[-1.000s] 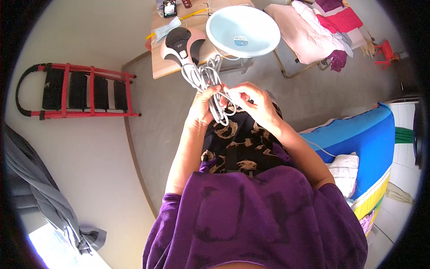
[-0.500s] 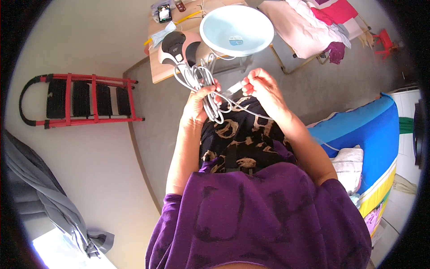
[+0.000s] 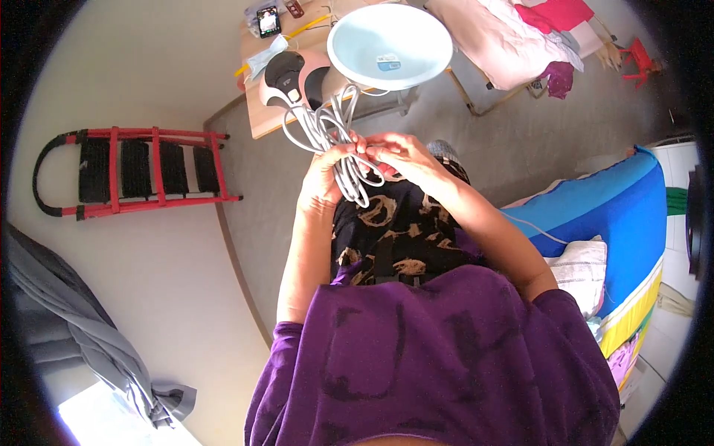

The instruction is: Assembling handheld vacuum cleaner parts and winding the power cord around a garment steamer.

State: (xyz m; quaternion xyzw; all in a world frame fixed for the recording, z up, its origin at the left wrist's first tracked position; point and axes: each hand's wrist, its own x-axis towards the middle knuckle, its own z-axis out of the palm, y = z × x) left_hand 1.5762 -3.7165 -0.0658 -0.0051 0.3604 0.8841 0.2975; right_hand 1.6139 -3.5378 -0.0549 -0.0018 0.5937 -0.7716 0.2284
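A grey power cord (image 3: 355, 182), gathered into several long loops, is bunched in my left hand (image 3: 325, 175), whose fingers are wrapped round the middle of the bundle. My right hand (image 3: 405, 157) is at the right side of the loops, its fingers curled in against the left fingertips. It appears to pinch the cord there, though the exact spot is hidden behind the fingers. The upper loops reach up to a pink-and-black appliance (image 3: 286, 74) on the wooden table (image 3: 266, 119).
A pale blue basin (image 3: 349, 63) stands at the table's right, with a phone (image 3: 268, 22) and a face mask (image 3: 266, 56) to the left. A red-and-black folding ladder (image 3: 152, 167) leans by the left wall. A blue-covered bed (image 3: 595, 201) lies right, with a cord (image 3: 532, 224) across it.
My right hand has moved left and down from beside the bundle to the left fingertips. The cord stretch that ran past my right wrist no longer shows there. The left hand keeps its hold.
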